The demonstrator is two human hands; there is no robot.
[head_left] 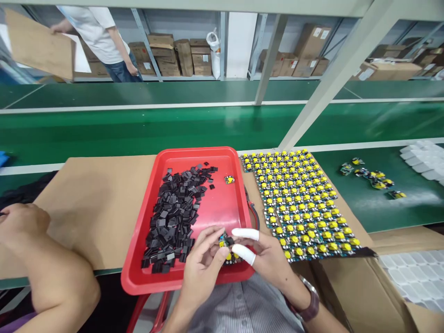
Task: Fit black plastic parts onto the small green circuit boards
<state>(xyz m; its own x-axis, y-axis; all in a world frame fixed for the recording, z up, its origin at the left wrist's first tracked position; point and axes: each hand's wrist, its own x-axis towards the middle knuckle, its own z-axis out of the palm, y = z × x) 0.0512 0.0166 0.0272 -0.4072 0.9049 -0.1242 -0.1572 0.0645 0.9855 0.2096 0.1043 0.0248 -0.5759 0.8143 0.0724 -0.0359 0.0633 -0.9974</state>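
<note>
Over the near edge of the red tray (222,159), my left hand (204,261) pinches a small circuit board (222,243) with a yellow part between thumb and fingers. From the right side, my right hand (268,259), with white finger cots on thumb and forefinger, closes on a small dark piece (229,241) at that board. My fingers partly cover both. More yellow parts show just below the hands, partly hidden. Many flat black pads (176,203) lie heaped in the left half of the tray. One loose board (229,179) rests at the tray's right side.
Rows of boards with yellow parts (298,199) cover the cardboard on the right. Several loose boards (378,179) and white plastic trays (425,159) lie beyond. Another person's arm (52,263) rests at left on a cardboard sheet (104,199). A slanted post (326,88) rises behind.
</note>
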